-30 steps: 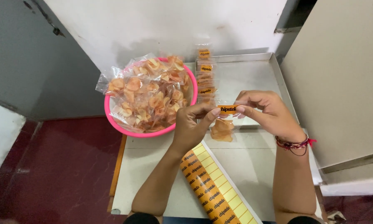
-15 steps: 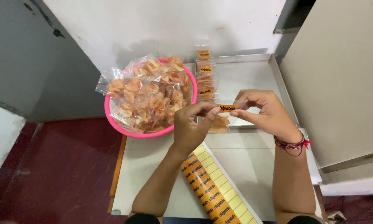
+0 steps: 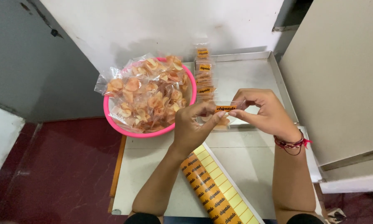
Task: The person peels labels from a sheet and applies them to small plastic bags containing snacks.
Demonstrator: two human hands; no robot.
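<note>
We note the pale surface (image 3: 244, 161) filling the lower centre of the frame, with a dark red floor (image 3: 57, 170) to its left and a white wall (image 3: 153, 25) along the top.

On the far end of the surface, right of centre, lies a shallow metal tray (image 3: 253, 74) with a raised rim. Left of it, at centre left, sits a pink bowl (image 3: 124, 128) heaped with a clear plastic bag of orange-pink chips (image 3: 147, 95); the bag overhangs the rim toward the upper left.

At bottom centre we see a long sheet of stickers (image 3: 213, 191), orange along one side and yellow along the other, running diagonally toward the lower right.

Along the left edge of the tray we record a column of small filled packets (image 3: 204, 72), each with an orange label, running from top centre downward.

Both hands meet at mid-frame, above the near edge of the tray. The left hand (image 3: 192, 126) and the right hand (image 3: 263, 112) each pinch, thumb and forefinger closed, one end of a small orange sticker (image 3: 226, 108). Just beneath it hangs a small clear packet (image 3: 221, 121) of chips; whether the sticker touches it we cannot tell. The right wrist carries a red and dark string bracelet (image 3: 292, 143).
</note>
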